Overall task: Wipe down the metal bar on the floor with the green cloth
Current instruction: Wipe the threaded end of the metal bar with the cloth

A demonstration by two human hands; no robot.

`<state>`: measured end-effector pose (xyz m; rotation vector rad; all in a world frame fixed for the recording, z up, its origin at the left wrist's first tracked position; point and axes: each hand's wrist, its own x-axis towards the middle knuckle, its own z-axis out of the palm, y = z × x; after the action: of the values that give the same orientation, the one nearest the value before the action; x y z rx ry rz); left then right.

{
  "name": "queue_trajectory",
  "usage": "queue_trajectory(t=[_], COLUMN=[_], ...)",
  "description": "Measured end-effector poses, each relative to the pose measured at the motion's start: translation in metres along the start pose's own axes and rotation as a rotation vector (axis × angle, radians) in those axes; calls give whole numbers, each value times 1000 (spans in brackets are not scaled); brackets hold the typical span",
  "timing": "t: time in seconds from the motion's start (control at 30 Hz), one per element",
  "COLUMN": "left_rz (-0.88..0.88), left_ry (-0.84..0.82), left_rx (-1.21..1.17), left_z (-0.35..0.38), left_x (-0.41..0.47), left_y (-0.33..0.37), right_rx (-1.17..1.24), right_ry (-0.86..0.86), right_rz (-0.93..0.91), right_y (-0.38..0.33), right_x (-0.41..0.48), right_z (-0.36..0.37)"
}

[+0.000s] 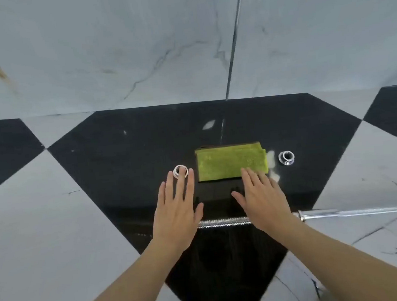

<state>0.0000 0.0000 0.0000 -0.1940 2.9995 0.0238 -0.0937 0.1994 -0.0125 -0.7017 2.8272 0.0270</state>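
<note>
A person is looking down at a checkered floor, with both bare arms stretching forward into view. The left hand [175,214] and the right hand [263,200] are both lying flat, fingers straight and slightly spread, holding nothing. The metal bar [223,222] is lying crosswise on the floor under the heels of both hands; its threaded part is showing between them, and its smooth shaft is running off the right edge. The green cloth [229,163] is lying folded in a neat rectangle on a black tile [121,157], just beyond the bar, with the right fingertips overlapping its near edge; whether they are touching it cannot be told. A metal ring [178,170] is sitting left of the cloth, partly covered by the left middle fingertip, and a second metal collar [286,158] is sitting just right of the cloth. White marbled tiles [42,212] are flanking the black one on both sides, offering open floor. A pale veined wall [112,50] is closing off the far edge.
</note>
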Motion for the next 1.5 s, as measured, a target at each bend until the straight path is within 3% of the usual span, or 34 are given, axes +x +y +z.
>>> queue_trajectory(t=[0.17,0.33,0.73,0.9,1.03,1.17,1.27,1.43,1.5], left_rz=[-40,-96,40,-123,-213,-305,-379,-601,-669], left_ry=[-30,-161,-260,-199,-168,-198,-166,-62,-34], left_rx=[-45,-134,-299,-503,-617,-703,-808,-1013,-1058], left_z=[48,61,77,77,76,74,80,82,82], left_x=[2,-17,-18,-30,-32,-27,-25,-30,-32], left_y=[-17,-31,-52,-45,-40,-39,-41,-37,-34], right_rx=[-27,-144,-256,-250,-167,-90,-42,-6,-36], right_ry=[61,-25,73,179,289,186,110,228,183], right_rz=[-68,-137,-192,-275,-447,-546,-516,-356,-290], right_y=[-11,-2,0,7,9,7,6,-4,-8], right_x=[36,54,92,72,23,-35,-63,-54,-36], right_z=[49,57,46,36,32,51,72,74,79])
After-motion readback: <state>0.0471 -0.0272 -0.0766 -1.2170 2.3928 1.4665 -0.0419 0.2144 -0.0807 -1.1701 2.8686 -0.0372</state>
